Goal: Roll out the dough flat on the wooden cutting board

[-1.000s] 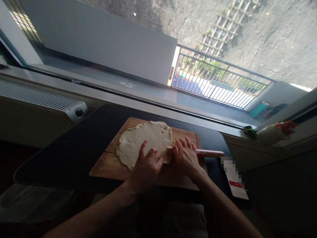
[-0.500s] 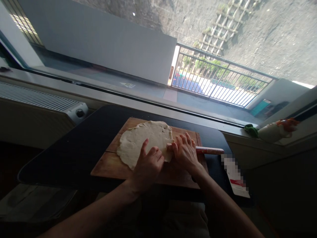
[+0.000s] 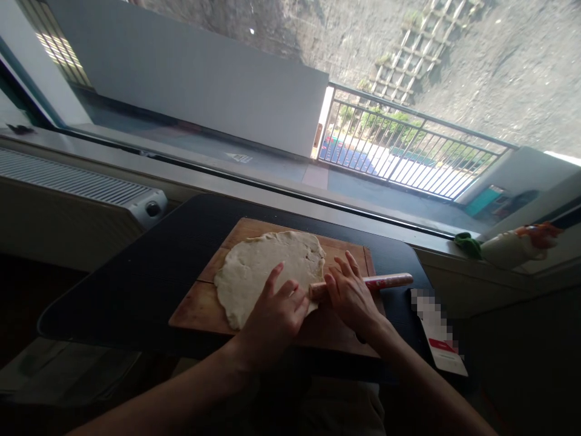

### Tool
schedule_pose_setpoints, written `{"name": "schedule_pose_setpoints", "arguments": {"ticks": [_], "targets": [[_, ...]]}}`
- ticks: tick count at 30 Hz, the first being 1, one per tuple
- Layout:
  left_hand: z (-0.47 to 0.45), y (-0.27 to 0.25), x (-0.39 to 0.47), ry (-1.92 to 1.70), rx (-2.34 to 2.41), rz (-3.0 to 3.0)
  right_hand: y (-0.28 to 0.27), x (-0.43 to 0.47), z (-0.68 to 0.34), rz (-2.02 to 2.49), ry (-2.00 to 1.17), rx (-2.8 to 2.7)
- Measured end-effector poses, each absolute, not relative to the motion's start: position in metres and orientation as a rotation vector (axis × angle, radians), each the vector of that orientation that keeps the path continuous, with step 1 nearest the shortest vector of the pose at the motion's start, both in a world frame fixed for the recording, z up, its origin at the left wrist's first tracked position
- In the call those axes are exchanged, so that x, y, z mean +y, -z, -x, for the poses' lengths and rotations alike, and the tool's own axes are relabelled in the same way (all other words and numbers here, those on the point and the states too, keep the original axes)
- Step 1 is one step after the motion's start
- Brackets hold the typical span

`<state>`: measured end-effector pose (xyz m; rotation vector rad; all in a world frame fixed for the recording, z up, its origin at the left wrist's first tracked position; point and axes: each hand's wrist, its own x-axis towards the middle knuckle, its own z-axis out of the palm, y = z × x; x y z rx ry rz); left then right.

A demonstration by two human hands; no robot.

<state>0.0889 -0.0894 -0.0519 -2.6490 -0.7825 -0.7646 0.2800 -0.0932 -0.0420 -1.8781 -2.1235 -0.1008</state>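
Black table (image 3: 122, 284): left hand (image 3: 278, 312) half-curled over dough (image 3: 252, 266), one finger raised, pinch unclear; right hand (image 3: 351, 295) spread across rolling pin (image 3: 391, 280).

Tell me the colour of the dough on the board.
The dough is a pale cream, off-white colour; it shows best in the current head view.

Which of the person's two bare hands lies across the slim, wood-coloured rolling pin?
The right bare hand, lying across the rolling pin. The left bare hand is instead over the flat, pale dough, with one finger extended.
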Motion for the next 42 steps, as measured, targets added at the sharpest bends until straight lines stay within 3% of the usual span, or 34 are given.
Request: {"name": "schedule_pose_setpoints", "arguments": {"ticks": [7, 13, 42], "targets": [[-0.086, 0.065, -0.101, 0.804, -0.864, 2.660, 0.040, -0.052, -0.270, 2.107, 0.126, -1.910], [-0.086, 0.066, -0.101, 0.846, -0.879, 2.656, 0.053, -0.087, -0.275, 2.121, 0.236, -1.976], [-0.087, 0.065, -0.102, 0.774, -0.893, 2.659, 0.040, -0.066, -0.272, 2.277, -0.028, -1.848]]}}
